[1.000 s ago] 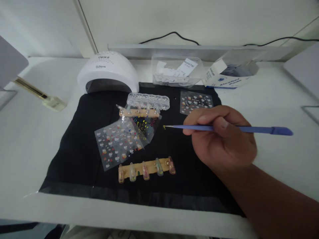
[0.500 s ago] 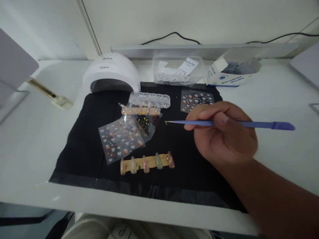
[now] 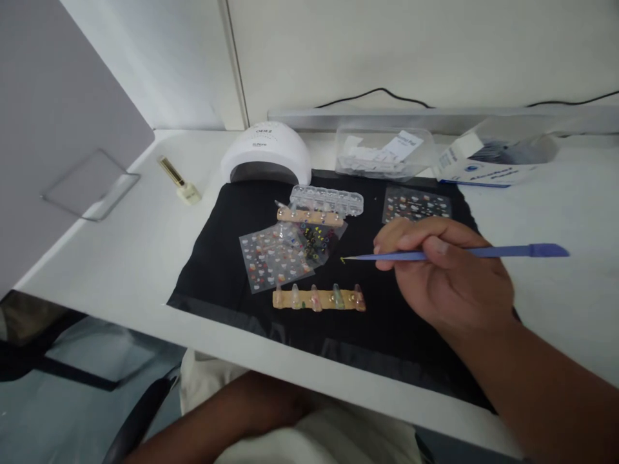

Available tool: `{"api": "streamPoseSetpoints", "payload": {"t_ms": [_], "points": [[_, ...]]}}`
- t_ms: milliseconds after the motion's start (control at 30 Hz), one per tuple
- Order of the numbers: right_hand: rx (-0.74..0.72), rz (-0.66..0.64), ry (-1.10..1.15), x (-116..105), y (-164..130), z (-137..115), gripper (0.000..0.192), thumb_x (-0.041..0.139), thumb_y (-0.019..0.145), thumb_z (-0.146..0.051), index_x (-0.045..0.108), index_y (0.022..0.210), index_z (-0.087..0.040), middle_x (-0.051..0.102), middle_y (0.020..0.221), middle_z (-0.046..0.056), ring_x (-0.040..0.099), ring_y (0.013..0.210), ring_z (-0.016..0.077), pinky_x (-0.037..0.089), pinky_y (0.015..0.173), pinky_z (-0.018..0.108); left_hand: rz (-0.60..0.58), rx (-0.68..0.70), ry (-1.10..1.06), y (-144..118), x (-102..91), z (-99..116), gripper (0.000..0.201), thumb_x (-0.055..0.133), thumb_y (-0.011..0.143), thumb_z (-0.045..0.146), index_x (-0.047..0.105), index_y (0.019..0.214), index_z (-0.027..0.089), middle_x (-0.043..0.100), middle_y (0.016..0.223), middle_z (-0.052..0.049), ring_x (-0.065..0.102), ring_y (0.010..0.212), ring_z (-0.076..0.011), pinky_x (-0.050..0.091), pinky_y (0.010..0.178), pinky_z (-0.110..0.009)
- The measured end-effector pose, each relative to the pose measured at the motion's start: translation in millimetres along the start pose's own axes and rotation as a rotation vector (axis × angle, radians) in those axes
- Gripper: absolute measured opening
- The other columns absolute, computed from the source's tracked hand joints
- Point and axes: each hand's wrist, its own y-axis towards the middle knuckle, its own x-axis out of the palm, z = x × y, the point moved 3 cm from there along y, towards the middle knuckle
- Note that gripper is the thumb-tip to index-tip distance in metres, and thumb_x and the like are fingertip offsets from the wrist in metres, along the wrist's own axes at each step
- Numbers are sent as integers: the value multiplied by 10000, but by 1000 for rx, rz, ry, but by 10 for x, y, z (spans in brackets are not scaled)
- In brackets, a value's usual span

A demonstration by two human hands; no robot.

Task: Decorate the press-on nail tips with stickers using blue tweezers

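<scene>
My right hand [image 3: 449, 270] is closed around slim blue-purple tweezers [image 3: 507, 251], held nearly level above the black mat. A tiny yellow sticker [image 3: 343, 260] clings to their pointed tip. Below and left of the tip, a tan strip [image 3: 303, 299] carries several clear, coloured nail tips [image 3: 315, 298]. Farther back, another strip [image 3: 314, 218] with clear nail tips lies over a dark sticker sheet [image 3: 316, 241] with yellow shapes. A clear sticker sheet [image 3: 271, 258] overlaps it on the left. My left forearm [image 3: 227, 412] reaches under the table edge; the fingers of my left hand are hidden.
Behind the black mat [image 3: 207, 270] stand a white nail lamp [image 3: 265, 145], a clear tub [image 3: 382, 169] with white packets and an open alcohol pad box [image 3: 483, 167]. A clear rhinestone case [image 3: 329, 198], another sticker sheet [image 3: 416, 203] and a polish bottle [image 3: 186, 192] are also there.
The view has swung left, so the table contents appear farther right. My left forearm has come into sight below the table edge. My right hand still holds the tweezers with the yellow sticker.
</scene>
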Motion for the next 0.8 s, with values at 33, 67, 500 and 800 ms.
{"api": "streamPoseSetpoints", "payload": {"t_ms": [33, 67, 500, 800], "points": [[-1, -10, -3, 9, -2, -1, 167, 710, 852, -319, 825, 773, -227, 654, 557, 55, 607, 522, 204, 435, 530, 384, -22, 16, -12, -114, -31, -17, 170, 691, 933, 375, 723, 1058, 265, 731, 1167, -60, 695, 1054, -236, 577, 906, -368], [-1, -20, -7, 18, -5, -3, 169, 706, 857, -319, 827, 781, -229, 661, 573, 58, 608, 530, 203, 439, 538, 387, -43, 28, -23, -265, -93, -21, 113, 711, 892, 346, 729, 959, 257, 761, 1028, -41, 718, 954, -233, 585, 835, -348], [61, -212, -26, 252, 12, -302, 212, 623, 919, -264, 833, 902, -238, 673, 669, 58, 628, 592, 198, 497, 486, 372, 511, -47, 249, -179, -1335, -45, 416, 792, 772, 265, 638, 1142, 151, 706, 1027, -108, 643, 1006, -324, 539, 844, -459], [222, -377, -37, 200, 160, -191, 211, 624, 978, -325, 801, 894, -246, 667, 712, 36, 607, 700, 185, 484, 620, 353, 215, -28, 202, 78, -1433, 66, 43, 695, 864, 177, 691, 898, 204, 686, 836, 9, 658, 744, -175, 440, 648, -291]]}}
